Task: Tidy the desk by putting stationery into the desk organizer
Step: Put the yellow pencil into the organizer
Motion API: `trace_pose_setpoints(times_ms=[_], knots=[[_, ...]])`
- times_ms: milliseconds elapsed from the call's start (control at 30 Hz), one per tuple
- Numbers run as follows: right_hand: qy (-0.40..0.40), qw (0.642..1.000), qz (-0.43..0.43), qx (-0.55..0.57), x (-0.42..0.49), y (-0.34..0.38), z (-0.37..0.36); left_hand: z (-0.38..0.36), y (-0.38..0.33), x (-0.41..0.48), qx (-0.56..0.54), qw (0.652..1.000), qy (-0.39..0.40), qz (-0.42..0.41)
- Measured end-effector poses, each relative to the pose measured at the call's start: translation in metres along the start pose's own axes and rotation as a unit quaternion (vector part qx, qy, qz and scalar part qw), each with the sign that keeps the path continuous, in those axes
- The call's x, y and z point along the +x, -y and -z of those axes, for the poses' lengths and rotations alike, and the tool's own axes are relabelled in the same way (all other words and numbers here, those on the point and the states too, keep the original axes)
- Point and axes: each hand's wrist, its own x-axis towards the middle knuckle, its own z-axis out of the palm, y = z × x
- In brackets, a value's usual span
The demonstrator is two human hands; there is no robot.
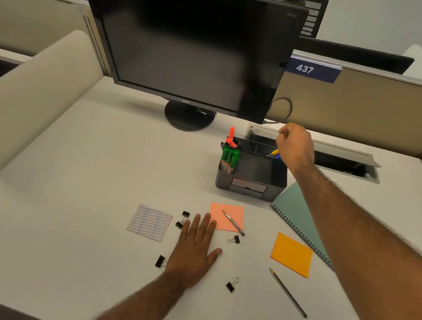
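Desk organizer [252, 172], black, stands on the white surface [79, 223] right of centre, in front of the monitor [186, 46]. Green markers [229, 159] stand upright in its front left compartment. An orange-red item [231, 137] sticks up from the rear left one.

Right hand [295, 148] hangs over the rear right compartment, fingers curled inward. A yellow and blue object [275, 153] shows just beneath it at the rim; whether the hand grips that object cannot be told.

Left hand [196, 247] lies palm down on the surface, fingers straight and slightly spread, holding nothing. Its fingertips reach the left edge of a pink sticky note [223, 223]. A slim pen [233, 222] lies diagonally across that note.

Binder clips [183, 219] lie loose around the left hand: a pair just left of the fingers, one clip [233, 239] below the pink sticky note, one clip [160, 261] beside the wrist, one clip [232, 284] nearer the front edge. A label sheet [149, 222] lies further left.

To the right lie an orange sticky note [291, 254], a pencil [287, 292] and a teal spiral notebook [300, 222], the last partly hidden by the right forearm.
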Motion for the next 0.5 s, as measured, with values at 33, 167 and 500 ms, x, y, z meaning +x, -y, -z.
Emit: trace_pose_setpoints(times_ms=[33,167,500], knots=[[-0.011,1.0,0.01,0.012,-0.006,-0.001,0.001,0.0,0.0,0.0,0.0,1.0,-0.001,-0.001],[-0.051,0.994,0.061,0.072,-0.053,-0.005,0.001,0.0,0.0,-0.001,0.001,1.0,0.001,-0.002],[0.212,0.97,0.077,-0.091,-0.185,-0.045,-0.072,0.001,-0.009,-0.015,0.014,0.999,0.01,-0.029]])
